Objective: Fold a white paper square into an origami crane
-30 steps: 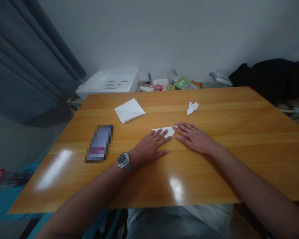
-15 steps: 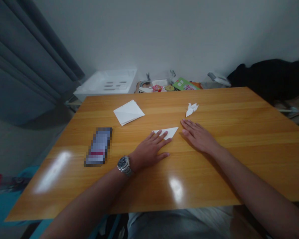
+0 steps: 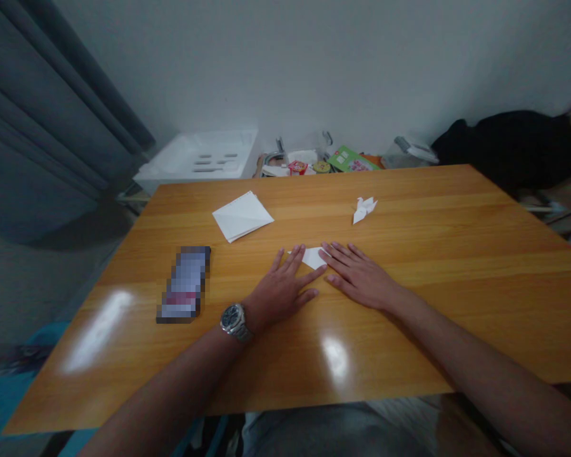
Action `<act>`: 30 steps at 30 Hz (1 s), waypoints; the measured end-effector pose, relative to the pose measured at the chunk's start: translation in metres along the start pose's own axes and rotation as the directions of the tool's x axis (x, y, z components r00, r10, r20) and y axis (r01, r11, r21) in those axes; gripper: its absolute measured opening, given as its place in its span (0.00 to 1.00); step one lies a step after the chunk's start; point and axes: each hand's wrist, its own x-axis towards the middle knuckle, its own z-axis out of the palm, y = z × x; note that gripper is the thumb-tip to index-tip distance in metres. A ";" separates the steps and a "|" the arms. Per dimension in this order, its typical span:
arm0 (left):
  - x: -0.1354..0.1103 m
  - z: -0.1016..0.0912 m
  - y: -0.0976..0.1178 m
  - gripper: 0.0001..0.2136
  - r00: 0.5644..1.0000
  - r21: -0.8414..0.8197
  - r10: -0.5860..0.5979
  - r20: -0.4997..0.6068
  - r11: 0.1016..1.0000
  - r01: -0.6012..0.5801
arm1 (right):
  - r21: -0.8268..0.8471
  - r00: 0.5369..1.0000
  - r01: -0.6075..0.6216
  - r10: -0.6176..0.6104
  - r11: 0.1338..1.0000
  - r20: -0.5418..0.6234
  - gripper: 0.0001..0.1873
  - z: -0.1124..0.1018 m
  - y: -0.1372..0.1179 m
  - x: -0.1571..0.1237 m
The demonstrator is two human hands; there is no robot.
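A small folded piece of white paper (image 3: 315,258) lies flat on the wooden table (image 3: 433,228), partly covered by fingers from both sides. My left hand (image 3: 285,285), with a metal watch (image 3: 235,320) on its wrist, rests palm down on the paper's left part, fingers stretched out. From the right, my right hand (image 3: 359,273) lies flat with its fingertips over the paper's right end, hiding that corner. Beyond the right hand stands a small white paper crane (image 3: 364,209). Neither hand grips anything.
Several white paper sheets (image 3: 243,217) lie stacked at the back left. A blurred-out phone (image 3: 184,284) is left of my left arm. Behind the table are a white plastic tray (image 3: 209,158), a green booklet (image 3: 352,160) and a black cloth-like heap (image 3: 509,149).
My right hand has moved left and toward me, from bare table onto the paper's right end. The left hand stays on the paper with its fingers slightly shifted.
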 end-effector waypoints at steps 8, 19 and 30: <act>-0.001 0.003 0.001 0.29 0.998 0.023 -0.043 -0.055 0.999 0.044 | -0.014 1.000 -0.018 0.018 1.000 0.013 0.33 -0.001 -0.002 0.000; -0.005 -0.001 0.009 0.26 1.000 -0.002 -0.018 -0.011 1.000 0.018 | -0.018 1.000 -0.007 0.007 1.000 0.007 0.33 0.001 -0.002 0.000; -0.008 0.001 0.008 0.26 0.999 -0.020 -0.022 -0.026 1.000 0.022 | -0.010 0.996 -0.070 0.071 0.997 0.056 0.33 -0.008 0.005 0.000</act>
